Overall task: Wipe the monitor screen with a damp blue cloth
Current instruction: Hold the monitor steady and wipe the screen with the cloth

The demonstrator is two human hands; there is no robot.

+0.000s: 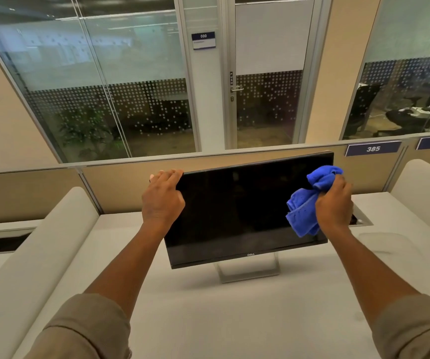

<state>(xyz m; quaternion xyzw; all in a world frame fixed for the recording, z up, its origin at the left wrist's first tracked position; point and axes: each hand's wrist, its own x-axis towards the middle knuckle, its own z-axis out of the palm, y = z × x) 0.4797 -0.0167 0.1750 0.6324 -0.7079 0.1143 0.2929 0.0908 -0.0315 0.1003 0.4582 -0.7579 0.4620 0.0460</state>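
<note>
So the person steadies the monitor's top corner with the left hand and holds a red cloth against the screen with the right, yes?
Not quite: the cloth is blue, not red, as the head view shows. The rest holds: the left hand grips the monitor at its top corner, and the right hand holds the cloth against the screen.

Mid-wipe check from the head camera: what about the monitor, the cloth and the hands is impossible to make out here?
- Screen under the blue cloth: covered by the cloth and right hand.
- Monitor's upper left corner: hidden by the left hand gripping it.
- Dampness of the cloth: not visible.
- Smudges on the screen: dark, reflective glass, none discernible.
- Small text on the door sign: too small.
</note>
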